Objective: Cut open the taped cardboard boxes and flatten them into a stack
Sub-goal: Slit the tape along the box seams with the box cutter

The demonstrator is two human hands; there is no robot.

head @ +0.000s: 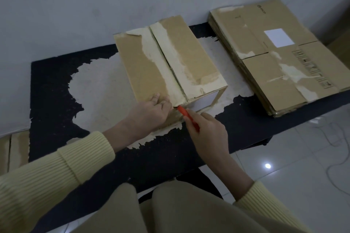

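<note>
A brown cardboard box [166, 62] stands upright on the black table [53, 89], its top flaps meeting at a centre seam with torn pale tape along it. My left hand [151, 113] presses on the box's near left corner, fingers spread on the top flap. My right hand [206, 130] grips a red box cutter [187, 116], whose tip sits at the near end of the seam. A stack of flattened cardboard boxes [280, 58] lies at the table's right end.
The tabletop's black coating is peeled away in a large pale patch [98, 89] under and around the box. A grey wall rises behind the table. More cardboard [13, 149] leans at the far left. White floor tiles [303, 166] and a thin cable lie to the right.
</note>
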